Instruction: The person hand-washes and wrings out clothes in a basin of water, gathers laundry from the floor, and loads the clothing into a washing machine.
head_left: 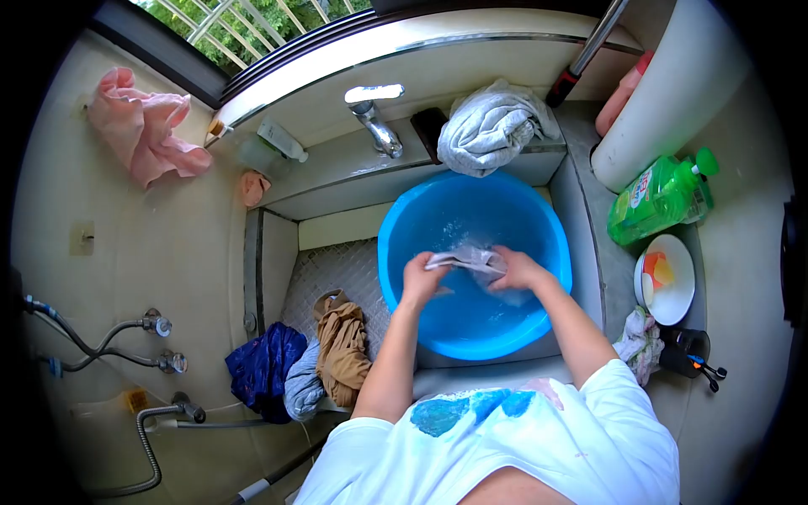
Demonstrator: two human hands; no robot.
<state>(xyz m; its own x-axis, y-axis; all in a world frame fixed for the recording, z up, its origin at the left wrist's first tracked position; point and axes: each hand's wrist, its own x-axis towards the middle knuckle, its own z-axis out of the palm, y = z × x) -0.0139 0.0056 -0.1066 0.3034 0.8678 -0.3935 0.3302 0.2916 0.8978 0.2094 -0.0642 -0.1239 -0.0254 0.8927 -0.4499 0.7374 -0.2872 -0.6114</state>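
Both grips are on a pale cloth — left grip pinches one end between thumb and fingers, right grip has the other end, fingers curled round it. Cloth is stretched between the two grips, partly blurred, at the water in a blue basin; basin rim surrounds both grips. Left of the left grip and nearer the body: brown garment, then light blue cloth, then dark blue garment, bunched side by side. Straight beyond the left grip, past the basin: chrome faucet. Beyond the right grip: grey towel, wadded up behind the basin. Right of the right grip, outside the basin — green bottle, farther off than the white bowl; black cup sits nearer the body. Pink cloth hangs on the wall, far left of the left grip.
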